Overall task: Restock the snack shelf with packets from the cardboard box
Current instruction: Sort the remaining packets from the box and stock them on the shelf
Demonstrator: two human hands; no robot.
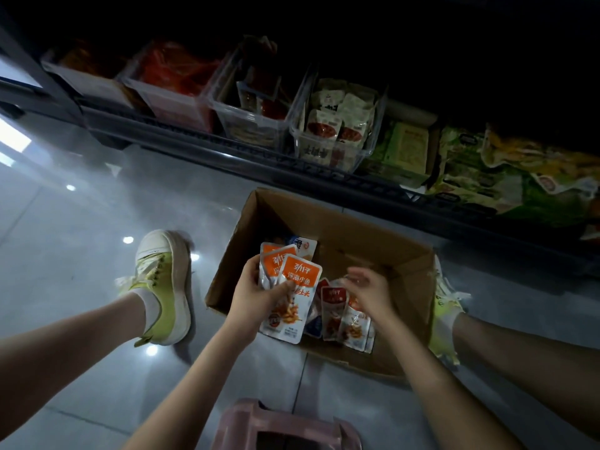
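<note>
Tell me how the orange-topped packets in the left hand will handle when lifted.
The orange-topped packets look like thin foil pouches, so probably light and floppy. Their glossy film may let them slide apart; the left hand holds several fanned in one grip. Flat, so unlikely to roll.

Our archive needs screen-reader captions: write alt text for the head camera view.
The left hand holds a fan of orange-topped snack packets over an open brown cardboard box on the grey floor, while the right hand hovers above loose packets inside. Clear plastic bins of snacks line the dark shelf.
</note>
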